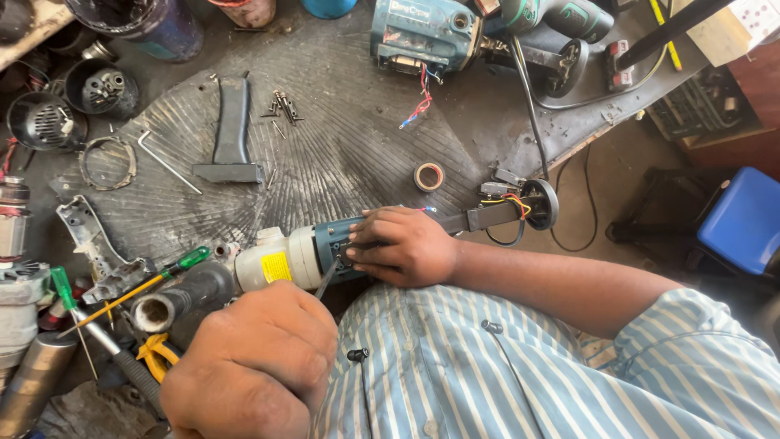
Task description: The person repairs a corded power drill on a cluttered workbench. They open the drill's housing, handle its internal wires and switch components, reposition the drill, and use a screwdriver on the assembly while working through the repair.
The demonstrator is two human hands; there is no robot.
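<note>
A power tool (292,258) with a teal body, a white front section and a yellow label lies across the near edge of the bench. My right hand (406,245) grips its teal middle from above. Behind that hand, the opened black rear handle (504,214) shows loose coloured wires. My left hand (252,370) is closed in a fist around a thin metal tool (325,282), apparently a screwdriver, whose shaft points up at the teal housing beside my right fingers. Its handle is hidden inside the fist.
A round ribbed black mat (325,154) carries a black handle shell (231,134), loose screws (282,106), a hex key (166,162) and a tape roll (428,176). Another teal tool (422,32) lies at the back. Green-handled screwdrivers (175,268), motor parts and pliers crowd the left. A blue stool (743,219) stands right.
</note>
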